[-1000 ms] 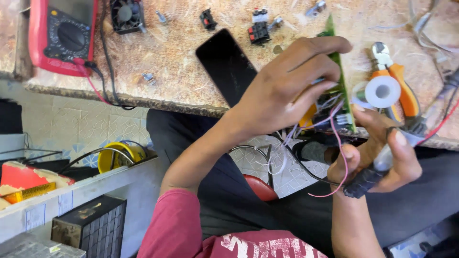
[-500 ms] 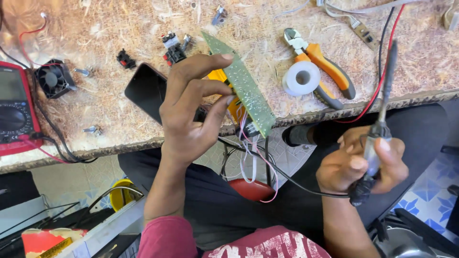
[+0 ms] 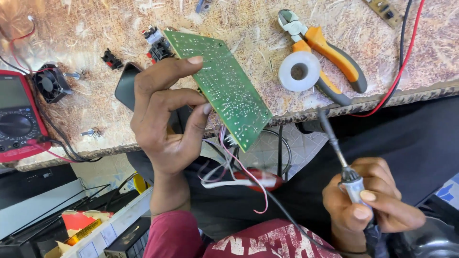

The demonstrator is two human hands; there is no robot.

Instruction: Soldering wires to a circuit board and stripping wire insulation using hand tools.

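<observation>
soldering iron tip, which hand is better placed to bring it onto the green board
Right. The right hand already grips the soldering iron, its tip pointing up toward the green circuit board. The left hand is busy holding that board.

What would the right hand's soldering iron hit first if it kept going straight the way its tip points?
The right hand aims the soldering iron up and slightly left. Going straight on, it would probably meet the workbench edge first, then the white solder spool just beyond. Depth is unclear, so it might pass under the bench.
</observation>
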